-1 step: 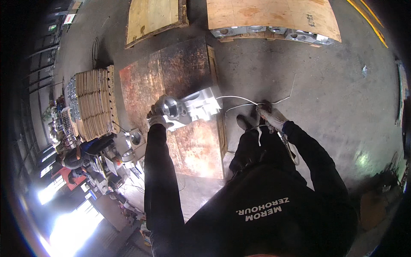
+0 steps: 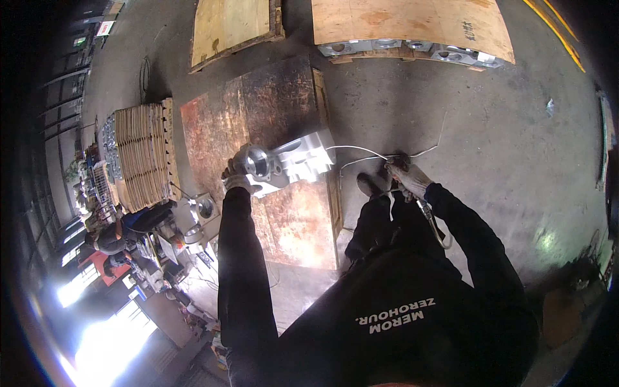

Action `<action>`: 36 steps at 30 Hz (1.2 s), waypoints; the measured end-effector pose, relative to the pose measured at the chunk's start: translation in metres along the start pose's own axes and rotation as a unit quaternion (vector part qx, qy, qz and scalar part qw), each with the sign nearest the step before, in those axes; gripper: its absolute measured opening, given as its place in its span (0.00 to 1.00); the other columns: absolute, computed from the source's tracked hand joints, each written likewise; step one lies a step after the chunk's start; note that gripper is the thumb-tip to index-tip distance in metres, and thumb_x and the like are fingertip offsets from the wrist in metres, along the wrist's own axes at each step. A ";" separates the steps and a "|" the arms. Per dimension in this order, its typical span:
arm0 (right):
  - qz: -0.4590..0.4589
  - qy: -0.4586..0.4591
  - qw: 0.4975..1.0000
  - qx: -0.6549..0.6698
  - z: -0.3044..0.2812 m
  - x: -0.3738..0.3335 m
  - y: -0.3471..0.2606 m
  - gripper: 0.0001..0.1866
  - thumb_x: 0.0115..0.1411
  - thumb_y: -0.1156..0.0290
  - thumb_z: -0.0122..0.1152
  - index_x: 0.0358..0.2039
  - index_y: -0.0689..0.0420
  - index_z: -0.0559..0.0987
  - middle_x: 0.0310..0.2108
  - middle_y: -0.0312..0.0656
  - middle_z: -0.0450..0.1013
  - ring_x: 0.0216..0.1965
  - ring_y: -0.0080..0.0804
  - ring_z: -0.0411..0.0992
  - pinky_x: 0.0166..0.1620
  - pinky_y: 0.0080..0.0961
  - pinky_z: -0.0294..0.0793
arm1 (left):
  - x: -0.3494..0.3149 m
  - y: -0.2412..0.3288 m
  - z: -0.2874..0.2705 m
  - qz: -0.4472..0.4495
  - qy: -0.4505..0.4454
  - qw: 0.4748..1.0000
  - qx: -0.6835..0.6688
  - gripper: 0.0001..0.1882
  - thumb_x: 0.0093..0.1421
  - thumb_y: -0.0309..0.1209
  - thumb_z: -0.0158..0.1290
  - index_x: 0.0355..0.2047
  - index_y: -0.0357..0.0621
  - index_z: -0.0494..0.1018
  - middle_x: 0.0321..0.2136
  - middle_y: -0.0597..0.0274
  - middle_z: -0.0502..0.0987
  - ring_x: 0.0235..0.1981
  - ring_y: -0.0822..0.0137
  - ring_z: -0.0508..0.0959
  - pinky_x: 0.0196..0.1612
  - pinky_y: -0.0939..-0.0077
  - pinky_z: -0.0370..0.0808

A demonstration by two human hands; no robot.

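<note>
My left hand (image 2: pixel 236 177), in a pale work glove, is closed on the left end of a silvery metal casting (image 2: pixel 303 155). The casting lies on a scuffed wooden board (image 2: pixel 293 222) and has a large round bore (image 2: pixel 258 161) near that hand. Off to the right, in front of my legs, my gloved right hand (image 2: pixel 410 177) is wrapped round what looks like an air blow gun, mostly hidden by the fingers. Its thin pale tube (image 2: pixel 354 147) curves left to the casting's right end. A fitting and hose (image 2: pixel 431 219) hang below this hand.
Two wood-topped pallets (image 2: pixel 232 26) stand at the far side; under the right-hand top (image 2: pixel 406 22) more castings (image 2: pixel 387 44) show. Stacked brown sheets (image 2: pixel 143 155) stand at the left. Beyond them a person (image 2: pixel 109 238) is near cluttered equipment. A thin line (image 2: pixel 425 151) crosses the floor.
</note>
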State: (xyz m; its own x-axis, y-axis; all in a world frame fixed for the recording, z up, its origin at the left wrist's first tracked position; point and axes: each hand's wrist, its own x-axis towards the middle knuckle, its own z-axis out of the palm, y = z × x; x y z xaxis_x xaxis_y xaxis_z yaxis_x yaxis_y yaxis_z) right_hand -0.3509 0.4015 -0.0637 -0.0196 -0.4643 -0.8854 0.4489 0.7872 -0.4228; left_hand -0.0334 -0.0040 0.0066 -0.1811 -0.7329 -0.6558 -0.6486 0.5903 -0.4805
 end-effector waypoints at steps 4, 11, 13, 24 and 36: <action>-0.044 -0.028 0.999 -0.002 0.001 0.018 -0.010 0.25 0.62 0.45 0.53 0.21 0.55 0.72 0.13 0.34 0.65 0.08 0.24 0.62 0.11 0.25 0.59 | 0.002 -0.005 0.004 -0.010 -0.010 1.000 -0.005 0.74 0.35 0.58 0.69 0.68 0.48 0.27 0.69 0.50 0.31 0.69 0.44 0.39 0.69 0.53 0.42; -0.006 -0.020 1.000 0.011 -0.003 0.016 -0.011 0.25 0.61 0.45 0.55 0.22 0.55 0.74 0.13 0.34 0.66 0.09 0.22 0.61 0.10 0.25 0.58 | 0.015 -0.007 0.016 -0.019 0.010 0.999 -0.043 0.77 0.31 0.57 0.70 0.67 0.50 0.26 0.69 0.51 0.35 0.68 0.45 0.44 0.68 0.52 0.47; -0.003 -0.013 1.000 0.010 -0.014 0.033 0.008 0.24 0.61 0.45 0.55 0.28 0.56 0.76 0.14 0.35 0.67 0.09 0.22 0.61 0.10 0.25 0.58 | 0.023 -0.009 0.024 -0.011 0.015 0.999 -0.028 0.77 0.31 0.57 0.71 0.67 0.50 0.26 0.69 0.52 0.37 0.67 0.45 0.46 0.67 0.52 0.49; -0.058 0.050 0.997 0.010 -0.014 0.077 0.035 0.22 0.61 0.49 0.54 0.27 0.57 0.76 0.19 0.38 0.72 0.20 0.27 0.68 0.24 0.29 0.67 | 0.023 -0.024 0.044 -0.001 0.064 0.997 -0.047 0.71 0.30 0.48 0.73 0.66 0.55 0.35 0.63 0.55 0.50 0.62 0.48 0.57 0.63 0.58 0.59; 0.001 -0.005 1.000 0.029 -0.018 0.120 0.026 0.23 0.62 0.46 0.52 0.21 0.51 0.71 0.11 0.32 0.63 0.09 0.22 0.61 0.12 0.24 0.57 | 0.006 -0.010 0.009 0.007 0.012 1.000 -0.003 0.70 0.36 0.59 0.67 0.69 0.56 0.31 0.67 0.51 0.42 0.66 0.48 0.52 0.66 0.63 0.55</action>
State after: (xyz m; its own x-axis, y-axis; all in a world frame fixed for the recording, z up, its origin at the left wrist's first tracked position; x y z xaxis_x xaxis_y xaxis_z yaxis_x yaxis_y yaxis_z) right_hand -0.3577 0.3736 -0.1841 -0.0095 -0.4673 -0.8841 0.4997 0.7636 -0.4089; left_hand -0.0214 -0.0107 0.0022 -0.2072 -0.7329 -0.6481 -0.6503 0.5980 -0.4684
